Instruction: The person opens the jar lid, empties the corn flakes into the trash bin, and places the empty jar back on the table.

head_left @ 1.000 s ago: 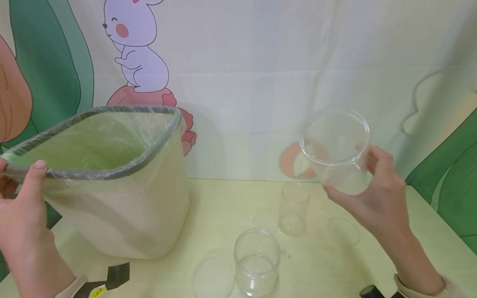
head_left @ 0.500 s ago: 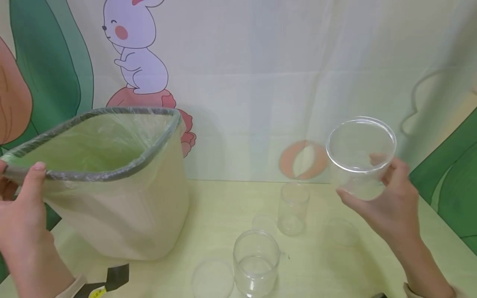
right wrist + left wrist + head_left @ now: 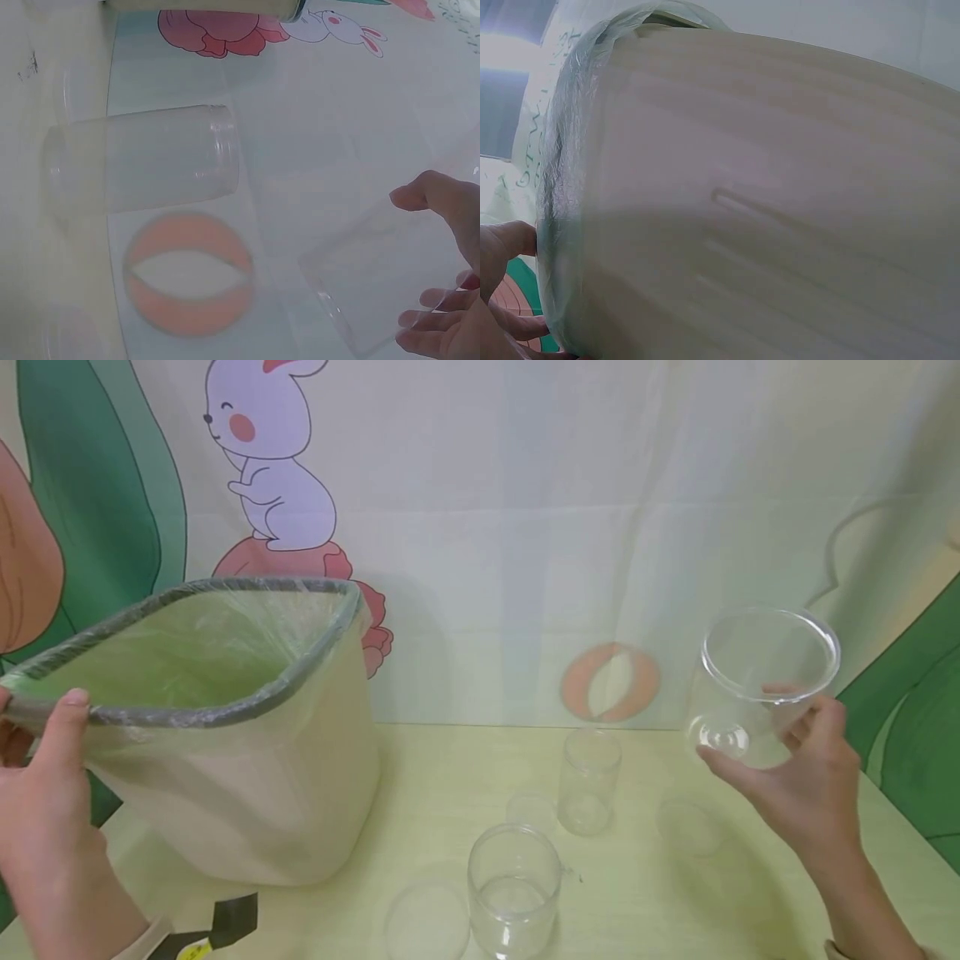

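Note:
My left hand grips the near left part of a waste bin's rim, thumb over the dark edge and fingers beyond it. The pale bin wears a thin clear liner folded over its rim. At the right, my right hand holds a wide clear plastic jar, open mouth upward, raised above the table. In the right wrist view the thumb and fingers stand on opposite sides of this jar. A shorter clear jar and a narrow taller jar stand lidless on the table.
Clear round lids lie flat on the table: a large one in front, a small one by the tall jar, another below the raised jar. Behind the pale table hangs a printed cloth with a rabbit.
My right hand has moved to the right and slightly down, carrying the wide jar with it. The left hand, the bin and the things on the table stay in place.

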The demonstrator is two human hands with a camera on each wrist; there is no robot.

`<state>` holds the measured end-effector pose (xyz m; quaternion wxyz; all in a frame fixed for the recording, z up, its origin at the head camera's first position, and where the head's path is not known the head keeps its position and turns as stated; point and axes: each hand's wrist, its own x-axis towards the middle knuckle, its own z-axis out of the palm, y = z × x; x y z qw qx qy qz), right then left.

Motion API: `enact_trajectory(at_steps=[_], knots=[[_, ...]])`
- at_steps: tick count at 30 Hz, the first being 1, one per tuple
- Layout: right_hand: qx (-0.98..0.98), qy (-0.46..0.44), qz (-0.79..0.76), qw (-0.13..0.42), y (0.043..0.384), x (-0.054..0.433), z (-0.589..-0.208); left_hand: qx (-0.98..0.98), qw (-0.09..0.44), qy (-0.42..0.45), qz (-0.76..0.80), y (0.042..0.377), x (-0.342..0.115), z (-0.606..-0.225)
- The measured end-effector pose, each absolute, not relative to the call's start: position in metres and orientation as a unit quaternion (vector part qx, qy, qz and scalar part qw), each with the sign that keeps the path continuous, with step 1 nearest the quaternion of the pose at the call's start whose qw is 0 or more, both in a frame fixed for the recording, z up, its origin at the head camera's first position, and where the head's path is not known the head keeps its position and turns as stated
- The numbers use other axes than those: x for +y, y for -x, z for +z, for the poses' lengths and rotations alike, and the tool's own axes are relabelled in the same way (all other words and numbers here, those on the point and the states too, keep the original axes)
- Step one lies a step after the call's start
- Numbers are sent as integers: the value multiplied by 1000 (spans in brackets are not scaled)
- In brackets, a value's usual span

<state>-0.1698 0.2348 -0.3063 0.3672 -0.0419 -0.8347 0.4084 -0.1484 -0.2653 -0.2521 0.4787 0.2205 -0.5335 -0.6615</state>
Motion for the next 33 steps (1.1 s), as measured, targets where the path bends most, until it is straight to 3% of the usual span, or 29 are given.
enact_trajectory(at_steps=[19,33], knots=[[-830,89,444,325,182,268,-313,-573,410,-277,-653,143,-264,-247],[-830,102,459,301,193,284,-326,-597,435,-264,-620,147,-261,-250]])
